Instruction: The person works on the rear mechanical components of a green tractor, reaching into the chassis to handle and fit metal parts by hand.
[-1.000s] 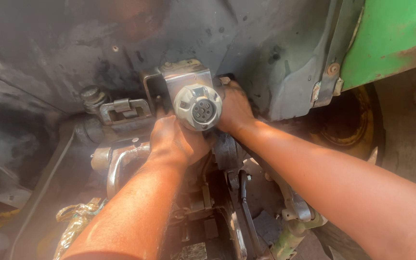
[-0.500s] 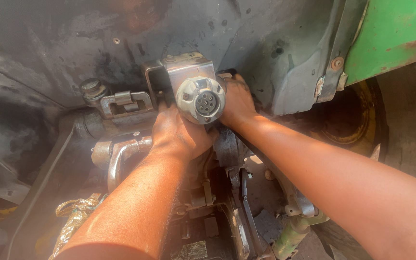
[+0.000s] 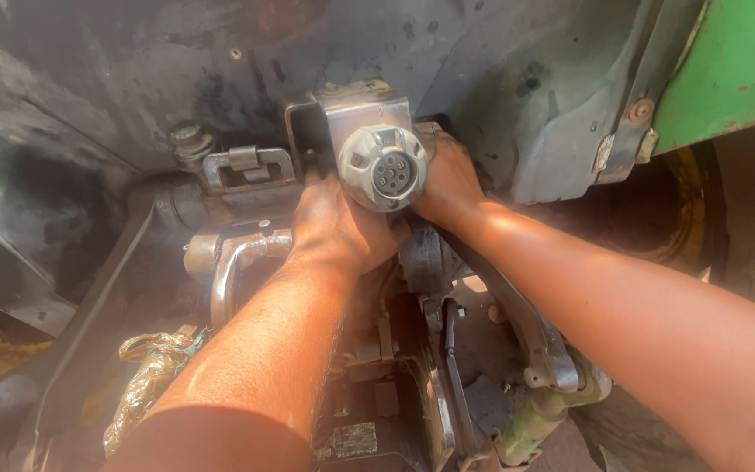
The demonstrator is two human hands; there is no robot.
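A round grey multi-pin socket (image 3: 384, 168) sticks out toward me on a metal bracket (image 3: 356, 107) at the rear of a greasy machine. My left hand (image 3: 335, 229) is pressed against the parts just below and left of the socket, fingers curled in behind it. My right hand (image 3: 449, 179) reaches in from the right and wraps around something behind the socket; what either hand grips is hidden by the socket and the hands themselves.
A latch-like metal clasp (image 3: 246, 166) and a bolt head (image 3: 187, 135) sit left of the bracket. A shiny curved pipe (image 3: 231, 267) lies below. Green body panel (image 3: 731, 65) at upper right, green lever end (image 3: 535, 428) lower right, crumpled rag (image 3: 146, 385) lower left.
The view has drifted slightly, so socket and hands sit a little higher and to the right. Both hands stay at the same spot behind the socket.
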